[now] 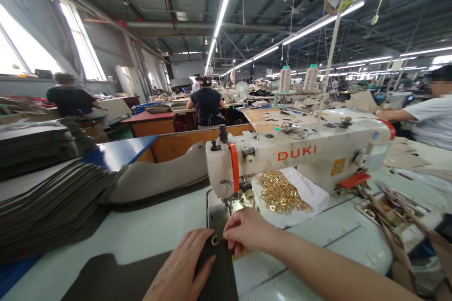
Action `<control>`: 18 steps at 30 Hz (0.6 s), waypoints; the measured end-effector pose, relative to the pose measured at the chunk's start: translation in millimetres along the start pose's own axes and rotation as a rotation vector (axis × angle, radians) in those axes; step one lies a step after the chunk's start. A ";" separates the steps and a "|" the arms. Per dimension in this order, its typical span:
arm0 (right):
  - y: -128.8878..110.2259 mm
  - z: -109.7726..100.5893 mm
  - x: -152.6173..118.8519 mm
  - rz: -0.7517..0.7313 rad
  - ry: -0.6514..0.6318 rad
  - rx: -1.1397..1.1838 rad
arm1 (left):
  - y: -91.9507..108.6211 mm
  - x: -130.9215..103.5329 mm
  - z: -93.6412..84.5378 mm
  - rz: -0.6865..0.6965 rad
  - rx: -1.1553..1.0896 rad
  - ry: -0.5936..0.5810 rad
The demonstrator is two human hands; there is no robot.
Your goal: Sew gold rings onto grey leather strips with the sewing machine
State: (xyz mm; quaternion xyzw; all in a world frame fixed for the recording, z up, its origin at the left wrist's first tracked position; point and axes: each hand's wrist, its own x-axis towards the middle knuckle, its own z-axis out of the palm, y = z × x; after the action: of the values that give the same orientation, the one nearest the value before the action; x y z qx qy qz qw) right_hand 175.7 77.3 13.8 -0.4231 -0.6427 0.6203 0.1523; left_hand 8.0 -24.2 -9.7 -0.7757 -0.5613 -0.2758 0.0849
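A dark grey-brown fabric panel (123, 275) lies on the table and runs up to the sewing machine's (261, 153) needle area. My left hand (187, 263) rests on it with its fingers stretched out, fingertips close to a small gold metal ring (214, 240). Right of that ring, just before the presser foot, my right hand (249, 230) is closed in a pinch. What its fingers grip is hidden from view. Under the machine arm, a heap of gold metal rings (282, 193) sits on a white cloth (314, 200).
Stacked fabric panels (45, 207) stand at the left, with more panels (162, 174) behind the machine. At the right is a tray (399, 216) with straps and small tools. Co-workers sit ahead (208, 106), at the left (72, 96) and at the right (434, 108).
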 end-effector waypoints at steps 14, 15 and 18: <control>-14.9 -6.8 7.5 0.100 -0.088 -0.069 | 10.8 31.6 8.5 0.137 -0.007 0.042; -14.8 -7.4 8.2 0.101 -0.094 -0.069 | 11.4 32.2 9.1 0.127 -0.015 0.036; -12.8 -8.3 10.3 0.097 -0.115 -0.071 | 11.6 33.0 9.9 0.061 -0.053 0.011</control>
State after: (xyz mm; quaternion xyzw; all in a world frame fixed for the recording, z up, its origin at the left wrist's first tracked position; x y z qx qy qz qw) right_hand 171.0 92.1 23.8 -0.4225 -0.6508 0.6270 0.0695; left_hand 29.1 3.3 1.5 -0.7928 -0.5296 -0.2919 0.0757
